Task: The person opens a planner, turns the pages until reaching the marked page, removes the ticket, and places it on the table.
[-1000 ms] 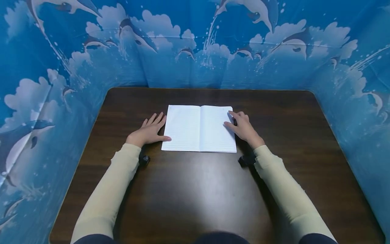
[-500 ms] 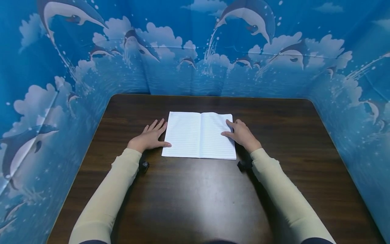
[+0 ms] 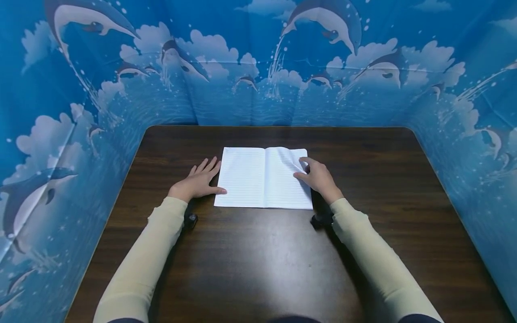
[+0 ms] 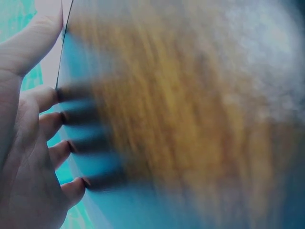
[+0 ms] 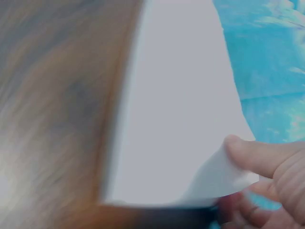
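Observation:
An open notebook [image 3: 244,179] with lined white pages lies on the brown table, its fold running away from me. My left hand [image 3: 195,183] rests at its left edge, fingers straight and spread, the thumb over the page's lower left. In the left wrist view the left fingertips [image 4: 74,186] meet the tabletop. On the other side, my right hand [image 3: 319,177] pinches the right-hand page [image 5: 176,109] near its outer edge between thumb and fingers. That page is bent and rippled near the upper right. Part of the right fingers is hidden behind the paper in the right wrist view.
The dark wooden table [image 3: 250,260] has rounded far corners. A blue curtain [image 3: 226,103] printed with dolphins stands close around its back and sides. A small black device [image 3: 321,221] sits under the right wrist, and another black device [image 3: 190,220] under the left.
The right hand has slid slightly inward and now has the page's edge between thumb and fingers, and the page has buckled upward. The left hand stays put. The head view has tilted up a little.

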